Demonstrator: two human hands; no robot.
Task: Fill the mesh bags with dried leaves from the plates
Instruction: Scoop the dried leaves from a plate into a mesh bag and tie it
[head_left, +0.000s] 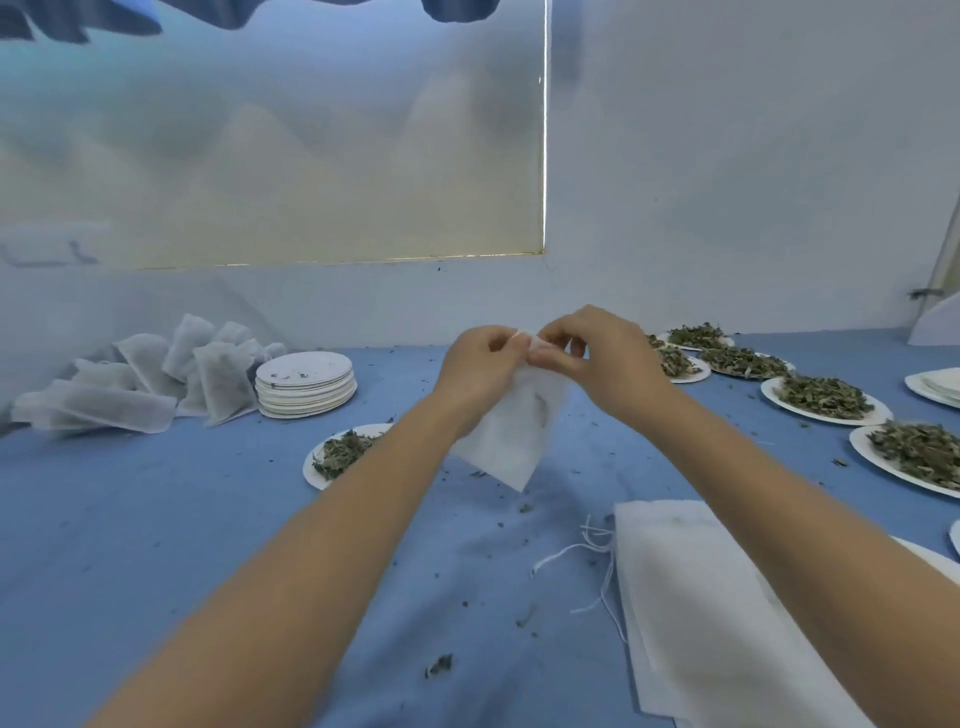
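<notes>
1. A blue cloth (156, 530) covers the surface, with small leaf crumbs (439, 665) scattered across it.
2. At the far left lies a heap of filled bags (135, 384), leaning on one another.
3. Just beside the heap stands a stack of empty plates (305, 385).
4. Near the middle sits a plate of leaves (337, 457), partly hidden by an arm.
5. Along the right side runs a row of plates with leaves (826, 399); the farthest ones are hard to tell apart.
6. At the near right lies a pile of flat empty bags (701, 613) with white strings (587, 551) trailing onto the cloth.
</notes>
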